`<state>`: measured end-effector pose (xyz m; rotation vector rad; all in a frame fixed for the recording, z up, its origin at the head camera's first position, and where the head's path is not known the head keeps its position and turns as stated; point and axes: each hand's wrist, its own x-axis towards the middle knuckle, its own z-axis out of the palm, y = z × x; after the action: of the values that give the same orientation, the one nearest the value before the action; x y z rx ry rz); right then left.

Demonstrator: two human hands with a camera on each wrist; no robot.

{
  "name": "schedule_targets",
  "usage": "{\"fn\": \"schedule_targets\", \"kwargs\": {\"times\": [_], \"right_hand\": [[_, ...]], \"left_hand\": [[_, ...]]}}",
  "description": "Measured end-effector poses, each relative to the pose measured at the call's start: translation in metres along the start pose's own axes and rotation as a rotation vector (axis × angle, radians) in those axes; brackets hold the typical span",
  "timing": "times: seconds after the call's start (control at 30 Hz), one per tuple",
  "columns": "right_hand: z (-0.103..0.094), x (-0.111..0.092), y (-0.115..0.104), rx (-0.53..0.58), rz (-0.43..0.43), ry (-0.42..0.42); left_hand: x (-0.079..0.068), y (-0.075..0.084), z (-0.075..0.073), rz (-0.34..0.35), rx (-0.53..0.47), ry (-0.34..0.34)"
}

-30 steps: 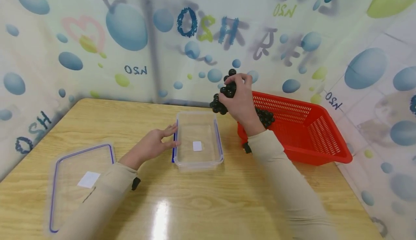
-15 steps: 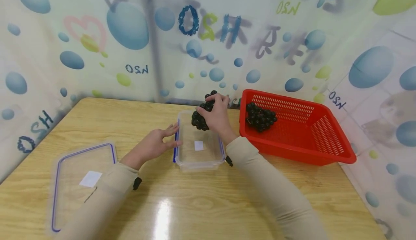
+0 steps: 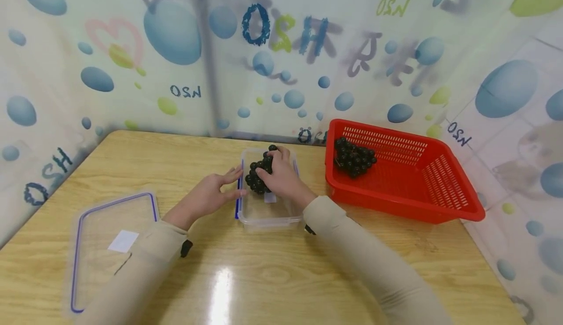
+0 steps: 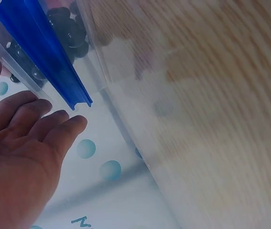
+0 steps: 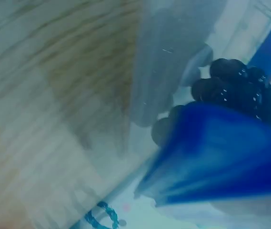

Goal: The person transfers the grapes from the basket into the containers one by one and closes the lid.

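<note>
My right hand (image 3: 283, 177) grips a bunch of dark grapes (image 3: 256, 176) inside the clear plastic container (image 3: 268, 221). The grapes (image 5: 240, 90) show behind the container's blue clip (image 5: 216, 152) in the right wrist view, where the hand itself is hidden. At the container's left side my left hand (image 3: 211, 195) rests with fingers stretched out, touching the wall and rim. In the left wrist view the left hand (image 4: 25, 148) has its fingers extended beside another blue clip (image 4: 40, 47). A second bunch of dark grapes (image 3: 353, 158) lies in the red basket (image 3: 396, 207).
The clear lid (image 3: 101, 222) with a blue seal and a white label lies on the wooden table (image 3: 246, 276) at the left, partly under the left forearm. The red basket stands right of the container. A patterned curtain (image 3: 176, 115) hangs behind the table.
My right hand has carried the grapes from beside the red basket leftward and down into the container. The left hand has stayed at the container's left side.
</note>
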<state>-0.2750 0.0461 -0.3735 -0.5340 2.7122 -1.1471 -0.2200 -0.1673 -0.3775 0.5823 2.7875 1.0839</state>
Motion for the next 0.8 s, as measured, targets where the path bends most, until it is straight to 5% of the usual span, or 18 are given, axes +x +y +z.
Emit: {"fn": "schedule_targets", "kwargs": {"times": [0.23, 0.53, 0.8], "right_hand": [[-0.006, -0.004, 0.0, -0.226, 0.015, -0.03], [-0.012, -0.012, 0.012, -0.368, -0.283, 0.024], [-0.02, -0.01, 0.021, -0.45, -0.278, -0.171]], "left_hand": [[0.0, 0.002, 0.001, -0.005, 0.001, -0.012], [0.003, 0.003, 0.004, -0.015, -0.005, -0.011], [0.003, 0.002, 0.003, -0.024, 0.003, -0.01]]}}
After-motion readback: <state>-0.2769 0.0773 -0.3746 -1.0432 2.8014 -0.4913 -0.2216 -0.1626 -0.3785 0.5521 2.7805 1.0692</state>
